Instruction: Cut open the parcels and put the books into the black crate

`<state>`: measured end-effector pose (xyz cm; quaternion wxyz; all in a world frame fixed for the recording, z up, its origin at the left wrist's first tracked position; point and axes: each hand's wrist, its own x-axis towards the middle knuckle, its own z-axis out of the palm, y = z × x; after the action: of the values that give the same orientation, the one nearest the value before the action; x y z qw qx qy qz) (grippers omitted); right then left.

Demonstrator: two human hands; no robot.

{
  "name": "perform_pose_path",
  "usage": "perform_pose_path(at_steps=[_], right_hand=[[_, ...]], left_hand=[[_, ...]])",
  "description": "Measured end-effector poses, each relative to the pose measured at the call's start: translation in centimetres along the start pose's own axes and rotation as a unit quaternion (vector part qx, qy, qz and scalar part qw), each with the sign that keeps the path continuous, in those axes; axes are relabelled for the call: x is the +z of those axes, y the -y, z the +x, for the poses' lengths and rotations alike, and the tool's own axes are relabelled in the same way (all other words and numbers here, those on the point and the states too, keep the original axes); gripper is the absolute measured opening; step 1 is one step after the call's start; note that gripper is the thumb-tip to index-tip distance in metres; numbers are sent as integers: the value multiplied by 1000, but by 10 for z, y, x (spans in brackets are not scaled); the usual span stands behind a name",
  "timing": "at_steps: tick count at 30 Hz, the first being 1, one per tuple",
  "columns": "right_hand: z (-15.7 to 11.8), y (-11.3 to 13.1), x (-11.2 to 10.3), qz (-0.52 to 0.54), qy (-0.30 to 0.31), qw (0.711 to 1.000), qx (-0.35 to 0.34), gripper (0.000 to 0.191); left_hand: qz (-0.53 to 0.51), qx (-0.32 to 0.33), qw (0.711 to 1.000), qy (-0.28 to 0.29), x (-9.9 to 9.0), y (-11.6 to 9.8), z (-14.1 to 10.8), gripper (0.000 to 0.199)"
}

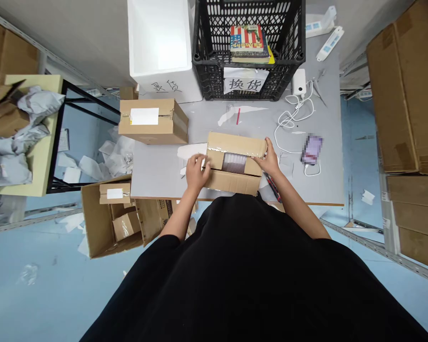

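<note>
The left hand (197, 173) and right hand (268, 157) are stretching forward well apart, clasping opposite ends of an open cardboard box (235, 144) on the grey desk (157, 178), while a paper sign (246, 80) reading 换货 is hanging on a black plastic crate (214, 78) beyond.

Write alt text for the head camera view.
A person's left hand and right hand rest on an open cardboard box on a grey table. Beyond it stands a black plastic crate holding books.
</note>
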<state>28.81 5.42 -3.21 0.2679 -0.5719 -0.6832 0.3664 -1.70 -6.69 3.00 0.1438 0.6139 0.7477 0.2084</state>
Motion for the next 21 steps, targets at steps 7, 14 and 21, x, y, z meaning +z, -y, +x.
perform_pose_path(at_steps=[7,14,21], right_hand=[[1,4,-12,-50,29,998,-15,101],[10,9,-21,-117,67,990,-30,89],[17,15,-25,-174,45,984,12,62]], left_hand=[[-15,100,977,189,3,10,102,105],[62,112,980,155,7,14,118,55],[32,96,989,108,18,19,110,52]])
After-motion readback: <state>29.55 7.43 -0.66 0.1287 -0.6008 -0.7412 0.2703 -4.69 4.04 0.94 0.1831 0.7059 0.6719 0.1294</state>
